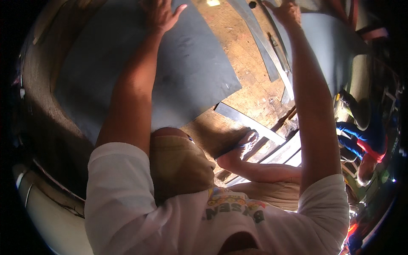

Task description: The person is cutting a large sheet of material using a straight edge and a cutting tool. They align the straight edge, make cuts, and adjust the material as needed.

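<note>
**A:** So what's each hand up to here?

**B:** The left hand [160, 13] is up near the top edge of the view, spread flat with palm down and thumb out to the side, pressing on a big dark sheet [187, 72]. Looks like thin sheet metal or rubber, can't say which. It's not pinching anything, just lying on it.

**A:** And the sheet, where's it sitting?

**B:** Flat on a scuffed wooden floor [242, 46], taking up most of the upper left. Its near corner runs down to the person's bent knee [178, 163] in tan trousers.

**A:** Right hand?

**B:** The right hand [285, 12] is also up top, on the right, fingers open and resting on the edge of a second dark sheet [335, 46]. Can't tell if it's actually gripping that edge, the frame cuts it off.

**A:** Anything between the two?

**B:** A couple of long metal strips [263, 46] lie on the boards between the sheets, just beside the right forearm. Another flat strip [248, 123] lies lower down, and the person's bare foot in a blue-strapped sandal [242, 146] is touching its near end. Another person's leg in blue and red [369, 140] is off at the right rim, well apart.
</note>
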`<state>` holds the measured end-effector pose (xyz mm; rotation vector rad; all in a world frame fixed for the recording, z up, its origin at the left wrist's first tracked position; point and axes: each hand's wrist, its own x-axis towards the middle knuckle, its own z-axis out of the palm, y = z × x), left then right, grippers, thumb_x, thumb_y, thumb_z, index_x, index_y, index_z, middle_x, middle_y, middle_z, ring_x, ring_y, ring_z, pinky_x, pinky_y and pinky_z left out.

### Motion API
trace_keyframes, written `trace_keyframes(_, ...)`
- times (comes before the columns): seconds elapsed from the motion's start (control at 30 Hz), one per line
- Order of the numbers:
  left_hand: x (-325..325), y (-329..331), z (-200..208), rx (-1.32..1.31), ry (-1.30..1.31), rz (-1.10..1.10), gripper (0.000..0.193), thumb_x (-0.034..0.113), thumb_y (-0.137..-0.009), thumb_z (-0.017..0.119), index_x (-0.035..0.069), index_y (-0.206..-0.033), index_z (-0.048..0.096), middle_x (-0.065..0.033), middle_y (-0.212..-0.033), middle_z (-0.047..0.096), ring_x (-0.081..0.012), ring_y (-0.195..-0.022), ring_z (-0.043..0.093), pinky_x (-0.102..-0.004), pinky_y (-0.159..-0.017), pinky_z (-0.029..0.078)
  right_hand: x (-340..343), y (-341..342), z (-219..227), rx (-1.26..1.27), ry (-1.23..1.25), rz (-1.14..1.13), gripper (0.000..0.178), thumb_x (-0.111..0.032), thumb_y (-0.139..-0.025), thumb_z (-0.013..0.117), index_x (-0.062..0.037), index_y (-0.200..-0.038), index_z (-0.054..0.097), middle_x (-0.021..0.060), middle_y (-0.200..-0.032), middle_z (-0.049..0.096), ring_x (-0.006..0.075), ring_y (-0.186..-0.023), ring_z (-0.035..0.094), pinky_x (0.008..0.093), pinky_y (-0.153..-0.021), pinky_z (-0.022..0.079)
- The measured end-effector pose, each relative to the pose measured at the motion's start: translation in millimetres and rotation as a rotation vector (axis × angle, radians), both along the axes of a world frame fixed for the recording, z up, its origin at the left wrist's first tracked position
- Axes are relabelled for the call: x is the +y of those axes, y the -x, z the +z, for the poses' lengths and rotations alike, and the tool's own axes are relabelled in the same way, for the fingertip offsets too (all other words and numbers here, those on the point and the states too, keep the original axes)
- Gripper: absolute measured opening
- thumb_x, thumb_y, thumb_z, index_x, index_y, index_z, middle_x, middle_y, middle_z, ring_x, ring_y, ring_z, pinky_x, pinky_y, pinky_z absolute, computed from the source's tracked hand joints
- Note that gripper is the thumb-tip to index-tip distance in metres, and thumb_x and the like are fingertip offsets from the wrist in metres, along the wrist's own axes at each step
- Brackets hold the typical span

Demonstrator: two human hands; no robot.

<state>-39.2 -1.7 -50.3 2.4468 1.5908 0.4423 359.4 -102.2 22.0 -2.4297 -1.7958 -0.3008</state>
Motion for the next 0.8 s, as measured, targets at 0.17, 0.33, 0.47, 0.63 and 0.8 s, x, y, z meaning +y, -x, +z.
trace_keyframes(0.17,11.3,12.5,-27.7,0.003,-0.139,-0.059,0.086,0.07,-0.095,0.048,0.023,-0.163,0.023,-0.0103,-0.168,0.027,-0.0302,-0.155,0.025,-0.0736,-0.119,0.013,-96.3,-46.6,37.0,-0.046,-0.036,0.127,0.052,-0.05,-0.081,0.081,-0.0117,-0.115,0.07,0.0152,-0.106,0.072,0.0358,-0.101,0.069,0.0472,-0.082,0.056)
trace_keyframes(0.33,28.3,44.9,-32.1,-0.153,-0.067,-0.199,0.094,0.076,-0.096,0.041,0.019,-0.166,0.014,-0.0098,-0.17,0.023,-0.032,-0.157,0.021,-0.063,-0.124,0.014,-225.1,-9.2,1.0,0.285,0.674,-0.127,0.052,-0.046,-0.078,0.086,-0.0083,-0.111,0.072,0.0103,-0.119,0.07,0.035,-0.112,0.067,0.0455,-0.092,0.055)
trace_keyframes(0.47,8.6,57.7,1.4,-0.443,0.187,-0.085,0.1,0.078,-0.094,0.043,0.014,-0.166,0.012,-0.0173,-0.171,0.015,-0.0336,-0.158,0.016,-0.0608,-0.126,0.01,-300.4,14.5,-41.4,0.201,0.325,-0.368,0.06,-0.035,-0.085,0.081,-0.0126,-0.136,0.061,0.0124,-0.135,0.06,0.0382,-0.128,0.055,0.0572,-0.1,0.048)
trace_keyframes(0.63,-101.0,108.1,41.0,-0.259,0.262,-0.097,0.101,0.058,-0.095,0.064,0.009,-0.165,0.009,-0.0208,-0.17,0.015,-0.0379,-0.158,0.015,-0.0537,-0.127,0.014,-321.4,9.1,-51.6,0.173,0.404,-0.345,0.071,-0.046,-0.087,0.078,-0.0144,-0.146,0.052,0.0093,-0.144,0.051,0.0342,-0.135,0.047,0.0645,-0.101,0.044)
trace_keyframes(0.8,-194.3,172.8,62.7,-0.161,0.329,-0.057,0.099,0.046,-0.094,0.072,0.011,-0.165,0.013,-0.0227,-0.17,0.014,-0.0399,-0.157,0.015,-0.056,-0.124,0.021,-262.9,-11.8,13.9,0.086,0.948,0.055,0.057,-0.043,-0.082,0.082,-0.0076,-0.123,0.067,0.0115,-0.134,0.059,0.0339,-0.131,0.054,0.0576,-0.102,0.05)
